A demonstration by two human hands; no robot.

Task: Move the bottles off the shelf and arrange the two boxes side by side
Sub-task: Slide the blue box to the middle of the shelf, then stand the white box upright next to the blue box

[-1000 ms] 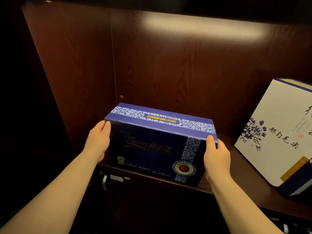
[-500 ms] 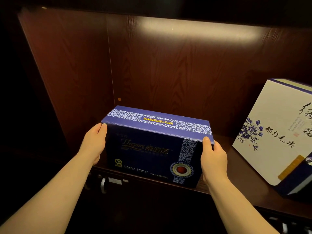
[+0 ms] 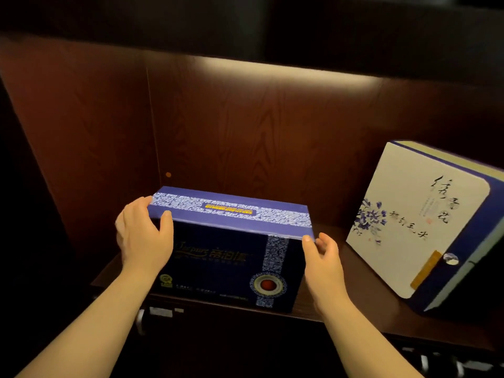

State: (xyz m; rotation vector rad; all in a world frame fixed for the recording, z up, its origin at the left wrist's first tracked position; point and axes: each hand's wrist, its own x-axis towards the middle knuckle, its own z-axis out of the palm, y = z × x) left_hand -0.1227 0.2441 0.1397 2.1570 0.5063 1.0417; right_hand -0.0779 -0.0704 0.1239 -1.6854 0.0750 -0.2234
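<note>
Glossy printed cardboard covers the dark blue box (image 3: 226, 257) and white box (image 3: 414, 222); the shelf (image 3: 354, 271) is grained, semi-gloss dark wood.

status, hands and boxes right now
On blue box: left hand grips left end, right hand loose at right end, thumb on corner. It stands on shelf. Tilted white box apart to the right, bare shelf between.

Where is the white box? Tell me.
Head view: the white box stands tilted at the right of the shelf, apart from the blue box to its left.
</note>
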